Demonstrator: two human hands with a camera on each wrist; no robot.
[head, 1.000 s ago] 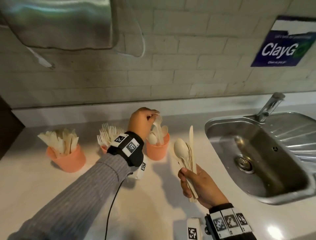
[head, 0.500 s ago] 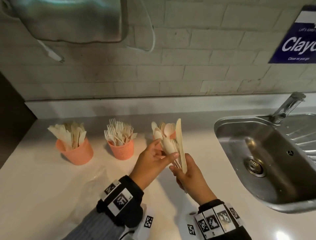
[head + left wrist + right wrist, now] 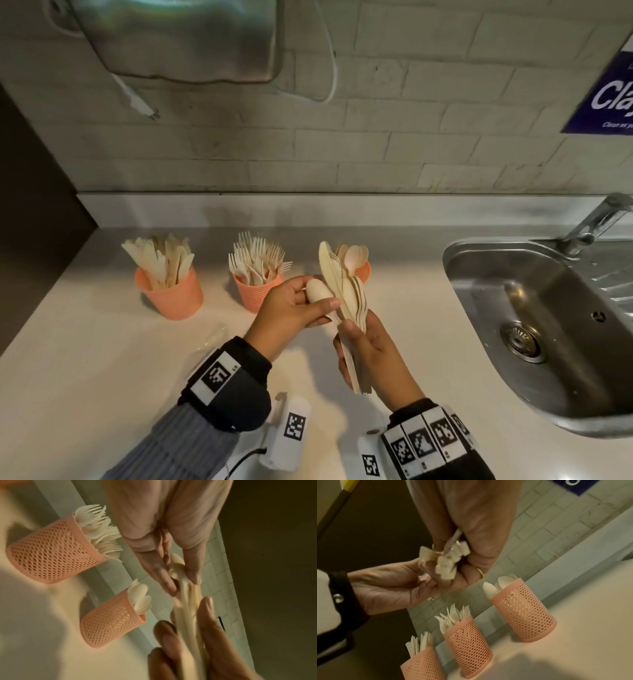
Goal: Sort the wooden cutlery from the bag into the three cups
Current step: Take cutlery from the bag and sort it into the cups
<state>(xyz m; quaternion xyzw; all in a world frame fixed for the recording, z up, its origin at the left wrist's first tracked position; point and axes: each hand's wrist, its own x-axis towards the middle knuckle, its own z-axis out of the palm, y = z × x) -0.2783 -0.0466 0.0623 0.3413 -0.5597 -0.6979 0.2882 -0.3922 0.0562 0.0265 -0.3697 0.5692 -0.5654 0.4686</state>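
Note:
Three orange mesh cups stand in a row on the counter: the knife cup (image 3: 169, 294), the fork cup (image 3: 255, 291) and the spoon cup (image 3: 363, 270). In front of the spoon cup my right hand (image 3: 371, 349) grips a bundle of wooden cutlery (image 3: 346, 291) by the handles, spoons with one knife standing tallest. My left hand (image 3: 294, 308) pinches one wooden spoon (image 3: 317, 291) by its bowl, drawing it from the bundle. The wrist views show the spoon (image 3: 177, 566) between thumb and fingers and the handle ends (image 3: 447, 559) poking from my right fist.
A steel sink (image 3: 548, 318) with a tap (image 3: 596, 222) fills the right of the counter. A clear plastic bag (image 3: 214, 337) lies flat by my left wrist. A tiled wall runs behind the cups, with a metal dispenser (image 3: 178, 37) and a dangling cable above.
My left hand left the spoon cup, came back to the bundle and took hold of a spoon's bowl. The right hand tilted the bundle slightly left. The head view shifted right.

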